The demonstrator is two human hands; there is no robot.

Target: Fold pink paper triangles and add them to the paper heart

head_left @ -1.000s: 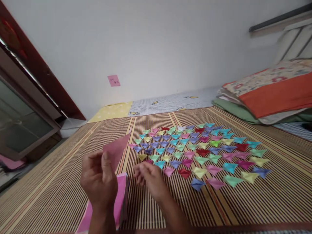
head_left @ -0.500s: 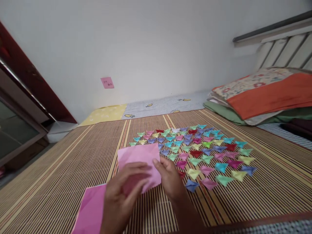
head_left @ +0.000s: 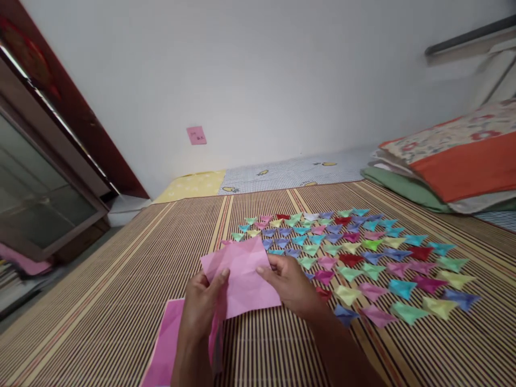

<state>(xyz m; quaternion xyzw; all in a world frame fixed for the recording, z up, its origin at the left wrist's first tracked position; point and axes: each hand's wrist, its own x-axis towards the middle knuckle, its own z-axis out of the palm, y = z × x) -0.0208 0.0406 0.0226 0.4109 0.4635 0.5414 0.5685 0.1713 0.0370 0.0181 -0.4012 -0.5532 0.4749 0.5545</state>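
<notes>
A square pink paper sheet [head_left: 245, 282] with faint creases is held up above the striped mat. My left hand [head_left: 203, 301] grips its left edge, thumb on the front face. My right hand [head_left: 292, 285] pinches the sheet's right edge, thumb on top. A stack of magenta paper [head_left: 165, 338] lies on the mat beside and partly behind my left forearm. Several rows of small folded paper pieces [head_left: 373, 258] in many colours cover the mat behind and to the right of my hands.
The striped mat [head_left: 121, 285] spreads over the bed surface. Folded bedding [head_left: 463, 166] is piled at the right. A pink note [head_left: 196, 135] is on the wall [head_left: 282, 80]. A cabinet with glass [head_left: 44, 199] stands at the left.
My left hand has moved from in front of the sheet to grip its left edge. The view has turned left, so the surroundings appear farther right.
</notes>
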